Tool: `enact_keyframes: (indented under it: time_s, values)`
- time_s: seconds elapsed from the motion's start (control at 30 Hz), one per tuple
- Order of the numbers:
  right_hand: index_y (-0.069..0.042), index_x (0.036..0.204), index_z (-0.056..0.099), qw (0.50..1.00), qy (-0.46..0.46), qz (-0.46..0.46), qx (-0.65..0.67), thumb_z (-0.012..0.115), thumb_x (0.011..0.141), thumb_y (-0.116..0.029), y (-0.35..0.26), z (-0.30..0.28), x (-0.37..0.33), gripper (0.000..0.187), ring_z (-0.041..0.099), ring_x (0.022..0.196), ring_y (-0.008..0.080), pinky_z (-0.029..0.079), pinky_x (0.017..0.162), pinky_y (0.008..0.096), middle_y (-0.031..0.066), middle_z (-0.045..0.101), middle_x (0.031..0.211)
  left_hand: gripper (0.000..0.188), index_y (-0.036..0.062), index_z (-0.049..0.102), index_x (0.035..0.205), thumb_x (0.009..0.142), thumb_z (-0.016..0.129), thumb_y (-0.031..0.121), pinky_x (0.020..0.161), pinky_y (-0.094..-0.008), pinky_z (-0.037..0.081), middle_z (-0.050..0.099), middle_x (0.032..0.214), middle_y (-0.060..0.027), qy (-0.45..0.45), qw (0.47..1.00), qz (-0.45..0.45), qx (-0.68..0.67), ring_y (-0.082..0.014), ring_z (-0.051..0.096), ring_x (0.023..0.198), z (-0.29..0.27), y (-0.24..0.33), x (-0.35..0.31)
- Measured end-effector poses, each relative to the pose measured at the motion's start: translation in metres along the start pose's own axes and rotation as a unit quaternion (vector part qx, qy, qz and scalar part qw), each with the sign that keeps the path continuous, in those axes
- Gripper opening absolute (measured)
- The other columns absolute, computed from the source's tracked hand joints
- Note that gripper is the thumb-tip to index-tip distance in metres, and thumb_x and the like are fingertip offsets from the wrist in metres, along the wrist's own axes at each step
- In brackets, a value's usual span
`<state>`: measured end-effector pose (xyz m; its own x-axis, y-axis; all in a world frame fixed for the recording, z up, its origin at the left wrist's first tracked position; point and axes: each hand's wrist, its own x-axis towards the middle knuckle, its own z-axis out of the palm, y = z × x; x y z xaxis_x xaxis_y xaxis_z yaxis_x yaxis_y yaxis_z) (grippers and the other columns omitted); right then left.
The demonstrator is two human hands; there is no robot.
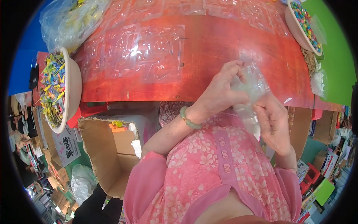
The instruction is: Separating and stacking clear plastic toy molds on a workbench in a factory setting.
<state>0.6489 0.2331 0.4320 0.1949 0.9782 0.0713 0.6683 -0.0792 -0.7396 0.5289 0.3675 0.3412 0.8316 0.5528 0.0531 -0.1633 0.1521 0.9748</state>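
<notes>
Over the table's near edge, both my hands grip a clear plastic tray piece [256,84], blurred and shiny; whether it is one or a nested stack I cannot tell. My left hand [228,83], below a green bead bracelet [190,118], has its fingers bent round the left side and top of the plastic. My right hand [271,118] pinches its lower right part, thumb and fingers closed. Beyond and to the left, clear moulded blister trays [163,52] lie in rows on the red table [209,44].
A pale basin [74,86] of small multicoloured plastic pieces stands at the left edge, beside a clear bag [56,22]. Another basin [298,28] holds shiny coloured pieces at the far right. An open cardboard box [99,156] sits below the table at left.
</notes>
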Motion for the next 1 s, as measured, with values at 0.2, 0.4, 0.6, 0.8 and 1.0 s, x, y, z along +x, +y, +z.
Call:
enact_keyframes:
  time_s: [0.2,0.4,0.6,0.8,1.0]
  values:
    - [-0.002,0.082,0.052,0.991,0.051,0.074,0.101,0.048,0.092,0.000,-0.004,-0.008,0.005,0.011,0.045,0.070,0.0085,0.037,0.064,0.0225,0.0000,0.048,0.076,0.020,0.0033,0.057,0.088,0.069,0.063,0.007,0.097,-0.0310,0.037,0.053,0.113,-0.0095,0.074,0.988,-0.081,-0.105,-0.0209,0.049,0.110,-0.001,-0.034,-0.008]
    - [-0.004,0.092,0.060,0.952,0.187,0.131,0.203,0.053,0.094,-0.011,0.013,-0.070,-0.003,0.011,0.050,0.059,0.0057,0.042,0.056,0.0206,-0.0004,0.055,0.071,0.013,0.0023,0.058,0.089,0.082,0.065,0.011,0.095,-0.0323,0.040,0.054,0.116,-0.0108,0.088,0.996,0.011,-0.023,-0.0206,0.051,0.112,0.001,-0.008,-0.021]
    - [-0.001,0.107,0.057,0.790,0.498,0.131,0.334,0.049,0.098,-0.017,0.072,-0.162,-0.013,0.021,0.051,0.085,0.0083,0.045,0.071,0.0221,0.0039,0.056,0.100,0.016,0.0007,0.058,0.090,0.079,0.068,0.006,0.096,-0.0342,0.042,0.054,0.128,-0.0167,0.161,0.986,0.022,0.025,-0.0249,0.053,0.117,-0.041,0.016,-0.065]
    - [-0.003,0.089,0.062,0.952,0.281,0.066,0.105,0.056,0.094,-0.012,0.046,-0.052,0.023,0.012,0.050,0.073,0.0071,0.042,0.065,0.0231,-0.0020,0.053,0.079,0.019,0.0030,0.055,0.092,0.079,0.065,0.014,0.088,-0.0440,0.048,0.053,0.123,-0.0259,0.210,0.942,0.196,-0.174,-0.0336,0.056,0.110,-0.091,0.049,-0.130]
    - [-0.003,0.095,0.058,0.944,0.046,-0.249,-0.210,0.057,0.071,0.002,0.047,0.044,0.053,0.025,0.058,0.084,0.0278,0.048,0.072,0.0390,0.0097,0.057,0.089,0.064,-0.0058,0.038,0.136,0.087,0.052,0.033,0.099,-0.0474,0.043,0.047,0.131,-0.0253,0.476,0.841,0.200,-0.166,-0.0373,0.052,0.115,-0.126,0.046,-0.164]
